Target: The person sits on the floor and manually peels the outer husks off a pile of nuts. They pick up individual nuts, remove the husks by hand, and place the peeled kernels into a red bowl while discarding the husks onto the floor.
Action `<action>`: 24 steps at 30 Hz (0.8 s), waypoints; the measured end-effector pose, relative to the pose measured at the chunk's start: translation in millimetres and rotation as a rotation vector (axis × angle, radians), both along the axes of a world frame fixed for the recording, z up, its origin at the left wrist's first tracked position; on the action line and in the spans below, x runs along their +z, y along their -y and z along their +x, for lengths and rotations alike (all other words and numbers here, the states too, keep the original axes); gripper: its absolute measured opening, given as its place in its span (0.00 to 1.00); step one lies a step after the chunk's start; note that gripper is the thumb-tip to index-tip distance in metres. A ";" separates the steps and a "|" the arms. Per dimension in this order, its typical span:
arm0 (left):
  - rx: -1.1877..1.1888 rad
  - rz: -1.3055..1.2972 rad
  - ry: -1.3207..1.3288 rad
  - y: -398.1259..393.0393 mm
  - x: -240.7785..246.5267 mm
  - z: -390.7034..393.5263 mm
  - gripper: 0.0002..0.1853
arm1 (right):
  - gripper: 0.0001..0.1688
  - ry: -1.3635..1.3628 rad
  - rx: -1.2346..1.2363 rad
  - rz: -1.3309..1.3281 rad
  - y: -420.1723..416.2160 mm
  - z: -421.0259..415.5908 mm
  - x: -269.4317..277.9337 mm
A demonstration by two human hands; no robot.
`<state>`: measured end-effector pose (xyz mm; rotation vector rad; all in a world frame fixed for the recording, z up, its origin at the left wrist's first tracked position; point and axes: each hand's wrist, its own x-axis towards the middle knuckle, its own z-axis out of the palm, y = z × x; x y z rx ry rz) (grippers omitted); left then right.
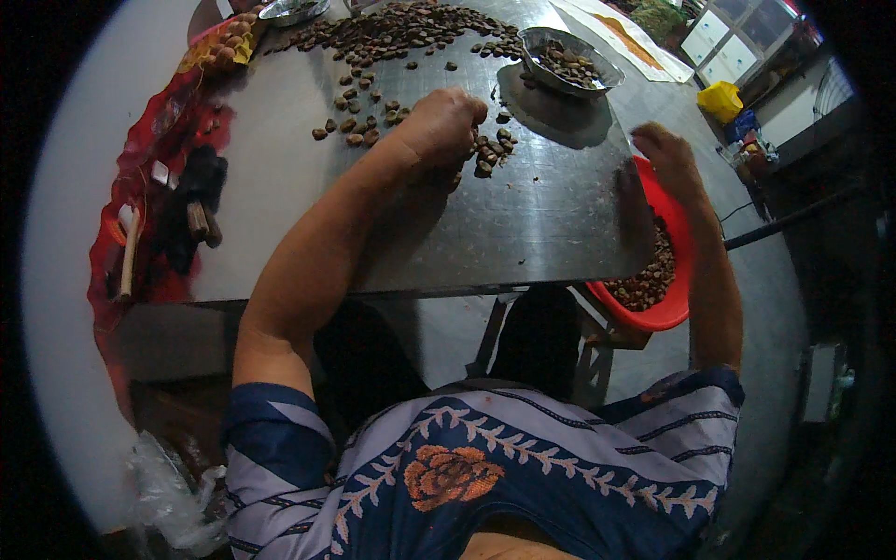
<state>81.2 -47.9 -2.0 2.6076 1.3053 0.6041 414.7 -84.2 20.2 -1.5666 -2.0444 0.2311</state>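
Observation:
On a metal-topped table (546, 231) lie many brown nuts or seeds, in a large heap (399, 28) at the far side and in smaller groups nearer. My left hand (448, 126) is low over the tabletop, fingers curled downward beside a small cluster of nuts (493, 150); whether it grips one is hidden. My right hand (661, 143) hovers off the table's right edge, above the rim of a red plastic basin (682, 280) with many nuts inside; its fingers are bent and what they hold cannot be told. A foil bowl (609, 73) with dark pieces stands at the far right corner.
Red cloth or plastic (150, 133) covers the table's left side, bearing a dark glove-like item (203, 175), a wooden-handled tool (129, 259) and round things on yellow wrapping (234, 42). Another foil bowl (294, 10) is at the back. The basin rests on a wooden stool (630, 339).

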 end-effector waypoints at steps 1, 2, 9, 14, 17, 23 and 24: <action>-0.003 0.003 -0.005 1.6 1.1 0.2 0.05 | 0.10 -0.065 0.062 -0.049 -1.5 -22.6 3.7; -0.008 0.006 -0.008 2.0 1.7 0.8 0.04 | 0.09 -0.127 0.123 -0.098 -5.4 -42.4 5.4; 0.003 -0.028 0.010 5.0 3.8 2.6 0.06 | 0.08 0.067 0.323 -0.094 -51.5 -139.9 -7.5; 0.051 -0.117 0.158 4.8 3.2 -0.5 0.09 | 0.07 0.250 0.402 0.266 -58.3 -148.9 -25.8; 0.025 -0.122 0.164 -1.5 3.8 -1.5 0.11 | 0.06 0.367 0.362 0.410 -68.5 -141.8 -45.4; -0.074 -0.258 0.401 0.2 3.1 -3.0 0.10 | 0.07 -0.151 0.285 -0.148 -58.1 -136.3 -15.8; -0.076 -0.279 0.354 4.6 7.1 -0.2 0.10 | 0.08 -0.502 0.238 -0.404 -49.3 -133.8 -8.1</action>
